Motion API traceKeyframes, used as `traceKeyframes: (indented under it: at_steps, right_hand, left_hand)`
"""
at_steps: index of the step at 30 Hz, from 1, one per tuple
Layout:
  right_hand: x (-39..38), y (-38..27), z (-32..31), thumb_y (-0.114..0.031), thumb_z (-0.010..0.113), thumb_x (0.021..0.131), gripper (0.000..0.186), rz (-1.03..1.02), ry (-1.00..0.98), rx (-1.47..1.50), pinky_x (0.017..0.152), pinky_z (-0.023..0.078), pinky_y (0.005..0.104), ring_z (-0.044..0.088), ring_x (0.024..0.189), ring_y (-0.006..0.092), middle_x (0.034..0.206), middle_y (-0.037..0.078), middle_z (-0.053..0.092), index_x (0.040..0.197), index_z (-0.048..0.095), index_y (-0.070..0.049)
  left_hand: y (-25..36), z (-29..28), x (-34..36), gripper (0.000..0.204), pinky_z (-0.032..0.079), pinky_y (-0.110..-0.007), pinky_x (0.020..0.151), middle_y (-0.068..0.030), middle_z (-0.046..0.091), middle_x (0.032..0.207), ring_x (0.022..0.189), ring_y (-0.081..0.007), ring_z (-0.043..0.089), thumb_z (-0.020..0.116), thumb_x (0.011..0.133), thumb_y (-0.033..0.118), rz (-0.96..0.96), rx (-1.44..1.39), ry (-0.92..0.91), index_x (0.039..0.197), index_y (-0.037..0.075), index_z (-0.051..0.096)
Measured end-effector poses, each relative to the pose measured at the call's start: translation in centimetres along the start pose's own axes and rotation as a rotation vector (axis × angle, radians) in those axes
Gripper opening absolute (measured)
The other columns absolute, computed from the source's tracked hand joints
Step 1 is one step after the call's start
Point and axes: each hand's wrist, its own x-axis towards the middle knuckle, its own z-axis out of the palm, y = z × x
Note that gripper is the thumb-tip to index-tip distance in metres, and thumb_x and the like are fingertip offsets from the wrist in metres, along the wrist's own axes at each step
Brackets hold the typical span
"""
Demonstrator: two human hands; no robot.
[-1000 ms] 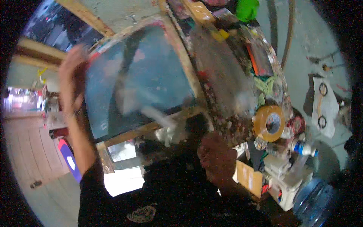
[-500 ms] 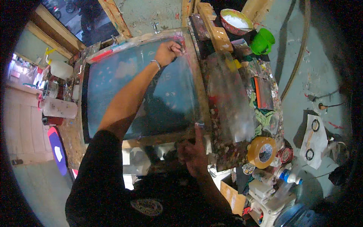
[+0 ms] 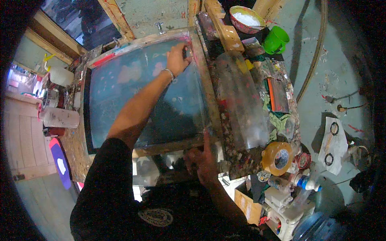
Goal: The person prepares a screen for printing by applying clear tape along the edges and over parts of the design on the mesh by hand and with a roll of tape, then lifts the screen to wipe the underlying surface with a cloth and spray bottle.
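A wooden-framed printing screen (image 3: 152,94) with blue-green mesh and pale shapes lies on the bench before me. Its far right corner has red ink stains. My left hand (image 3: 177,59) reaches across the mesh to that corner, fingers bent and apart, fingertips at the frame's inner edge. At the near right corner, my right hand (image 3: 204,160) points its index finger onto the frame, the other fingers curled below. A pale, glossy streak runs along the right inner edge between both hands; whether it is clear tape cannot be told. No held thing shows in either hand.
Right of the screen lie a clear plastic sheet (image 3: 241,104), an orange-edged squeegee (image 3: 277,95) and a tape roll (image 3: 277,158). Farther back stand a green mug (image 3: 276,40) and a bowl of white paste (image 3: 247,20). Plastic bottles (image 3: 60,117) line the left edge.
My left hand has loosened from a tight pinch to bent, parted fingers and shifted slightly nearer along the right edge. My right index finger still rests at the near corner.
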Motion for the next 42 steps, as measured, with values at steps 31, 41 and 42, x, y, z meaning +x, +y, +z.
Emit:
traceKeyframes:
  at_steps: [31,41,42]
  right_hand:
    - [0.6,0.5,-0.5,-0.017,0.059,0.088,0.093,-0.059,0.009,-0.03,0.046,0.045,0.0269,0.055,0.053,0.0152,0.079,0.012,0.063,0.151,-0.01,-0.014]
    - [0.5,-0.7,0.3,-0.019,0.061,0.088,0.092,-0.053,0.001,-0.065,0.047,0.044,0.0263,0.054,0.054,0.0139,0.077,0.01,0.061,0.151,-0.006,-0.012]
    - [0.5,-0.8,0.4,-0.019,0.061,0.088,0.092,-0.058,-0.001,-0.067,0.047,0.044,0.0263,0.054,0.054,0.0139,0.077,0.01,0.061,0.151,-0.006,-0.012]
  left_hand:
    - [3.1,-3.5,-5.5,0.085,0.029,-0.055,0.099,-0.0154,0.038,0.139,0.126,-0.0339,0.035,0.063,0.081,0.052,0.141,0.315,-0.169,0.142,0.002,0.029]
    - [6.3,-4.2,-10.6,0.094,0.027,-0.056,0.1,-0.0182,0.036,0.14,0.126,-0.035,0.035,0.062,0.081,0.054,0.247,0.319,-0.226,0.144,-0.003,0.023]
    - [6.6,-4.2,-10.8,0.094,0.028,-0.056,0.1,-0.0179,0.036,0.139,0.126,-0.0338,0.035,0.064,0.08,0.051,0.265,0.301,-0.225,0.143,-0.005,0.022]
